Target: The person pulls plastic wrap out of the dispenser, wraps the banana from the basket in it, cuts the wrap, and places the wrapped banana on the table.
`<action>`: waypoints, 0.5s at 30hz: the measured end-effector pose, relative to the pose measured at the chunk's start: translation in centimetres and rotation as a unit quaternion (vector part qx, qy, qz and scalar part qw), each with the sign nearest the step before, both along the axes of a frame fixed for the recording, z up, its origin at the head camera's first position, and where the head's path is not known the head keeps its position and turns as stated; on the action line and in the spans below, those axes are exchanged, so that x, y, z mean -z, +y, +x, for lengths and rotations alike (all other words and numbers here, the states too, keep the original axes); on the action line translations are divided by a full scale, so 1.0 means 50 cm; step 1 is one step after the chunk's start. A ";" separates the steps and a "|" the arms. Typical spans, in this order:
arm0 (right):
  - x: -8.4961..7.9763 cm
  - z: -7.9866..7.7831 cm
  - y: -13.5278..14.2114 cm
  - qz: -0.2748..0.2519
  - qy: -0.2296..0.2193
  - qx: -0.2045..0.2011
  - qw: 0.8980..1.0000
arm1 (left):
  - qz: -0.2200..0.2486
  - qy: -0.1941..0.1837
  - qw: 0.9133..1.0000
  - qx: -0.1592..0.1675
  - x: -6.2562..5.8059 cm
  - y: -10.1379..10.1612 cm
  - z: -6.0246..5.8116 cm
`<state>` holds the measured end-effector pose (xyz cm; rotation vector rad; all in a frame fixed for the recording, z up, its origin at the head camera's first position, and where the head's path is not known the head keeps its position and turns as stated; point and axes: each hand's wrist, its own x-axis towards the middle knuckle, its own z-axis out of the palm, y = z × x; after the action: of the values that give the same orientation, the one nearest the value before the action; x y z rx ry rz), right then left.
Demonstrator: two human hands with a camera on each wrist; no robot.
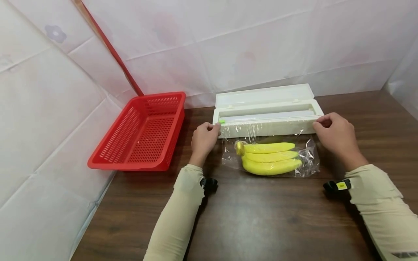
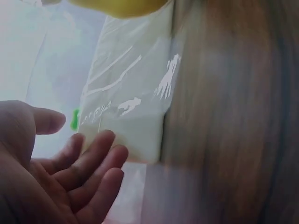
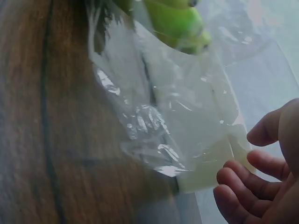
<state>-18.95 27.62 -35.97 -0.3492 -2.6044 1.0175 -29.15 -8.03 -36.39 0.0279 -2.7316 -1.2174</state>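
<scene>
A bunch of yellow bananas (image 1: 271,158) lies on the table under clear plastic wrap (image 1: 310,159), its crumpled edge at the bananas' right. The wrap runs back to a long white cling film dispenser (image 1: 267,127), whose lid stands raised. At the dispenser's left front corner is my left hand (image 1: 204,139), near a small green slider (image 1: 222,121). In the left wrist view its thumb and fingers are apart. My right hand (image 1: 337,136) is at the right front corner, thumb and fingertips close to the edge. The right wrist view shows a gap between thumb and forefinger.
A red plastic basket (image 1: 176,136) with slotted sides stands on the left of the brown wooden table (image 1: 254,217). Behind the dispenser rises a wall covered with pale sheeting (image 1: 261,47). A red strip (image 1: 114,50) runs up the corner behind the basket.
</scene>
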 end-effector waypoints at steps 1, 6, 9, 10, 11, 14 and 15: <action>0.002 -0.001 -0.001 0.000 -0.001 0.004 1.000 | 0.006 0.000 1.000 -0.003 0.002 0.003 0.001; 0.008 -0.004 -0.004 0.015 -0.021 0.015 1.000 | 0.062 0.018 0.998 0.006 0.016 0.012 0.003; 0.003 -0.002 -0.005 0.019 -0.033 0.013 0.999 | 0.104 0.039 0.993 0.025 0.023 0.014 0.002; 0.000 -0.001 -0.005 0.021 -0.033 0.012 0.999 | 0.115 0.048 0.992 0.032 0.025 0.015 0.000; -0.004 0.000 -0.007 0.022 -0.030 0.012 0.999 | 0.124 0.054 0.990 0.038 0.026 0.016 0.000; -0.014 0.003 -0.007 0.027 -0.023 0.013 0.999 | 0.141 0.064 0.986 0.054 0.029 0.017 -0.002; -0.017 0.004 -0.007 0.028 -0.022 0.011 0.999 | 0.144 0.066 0.986 0.057 0.029 0.018 -0.002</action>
<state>-18.73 27.26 -35.13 -0.3905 -2.6566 0.9381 -29.26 -7.13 -37.85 -0.1736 -2.4539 -1.5766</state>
